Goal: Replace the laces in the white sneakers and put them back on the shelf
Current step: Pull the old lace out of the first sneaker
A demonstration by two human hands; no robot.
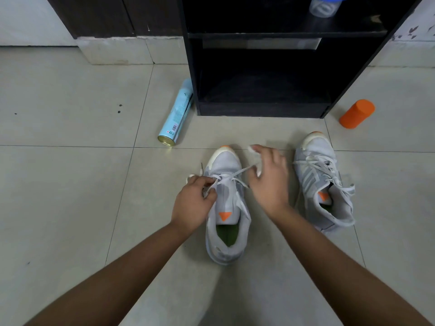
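Note:
Two white sneakers with orange toe tips stand on the tiled floor in front of a black shelf (259, 34). The near sneaker (227, 231) lies between my hands, laced only at its lowest eyelets. My left hand (194, 203) pinches the white lace (231, 176) at the shoe's left eyelets. My right hand (268, 180) hovers just right of the toe and holds the lace's other end, pulled up and to the right. The second sneaker (323, 182) sits further right with loose laces across its tongue.
A light blue spray can (175, 116) lies on the floor against the shelf's left foot. An orange bottle (356, 114) lies right of the shelf. A clear plastic jar with a blue lid (326, 5) stands on the upper shelf board. The bottom compartment is dark.

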